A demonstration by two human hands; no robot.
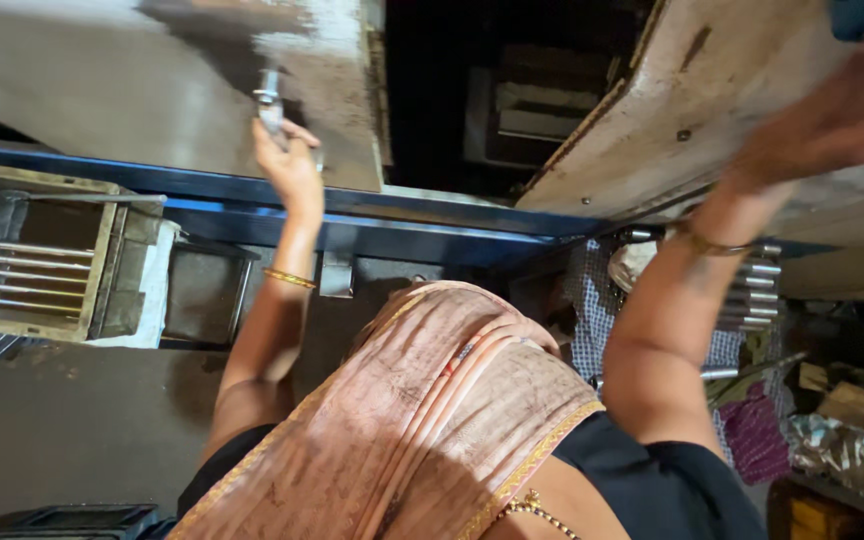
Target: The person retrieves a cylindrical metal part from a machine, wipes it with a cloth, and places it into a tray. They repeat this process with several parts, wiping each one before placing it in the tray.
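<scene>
Left hand fingers pinch metal rod, long axis upright against grey machine plate. Right hand blurred, farther off; finger state unclear.

Two hands are raised: the left hand grips one short metal cylinder, the right hand is blurred against the grey machine panel. Left of the blue beam sits one open wooden box holding five metal rods. Right of the beam lies a stack of about six more steel rods, and each wrist wears one gold bangle.
</scene>
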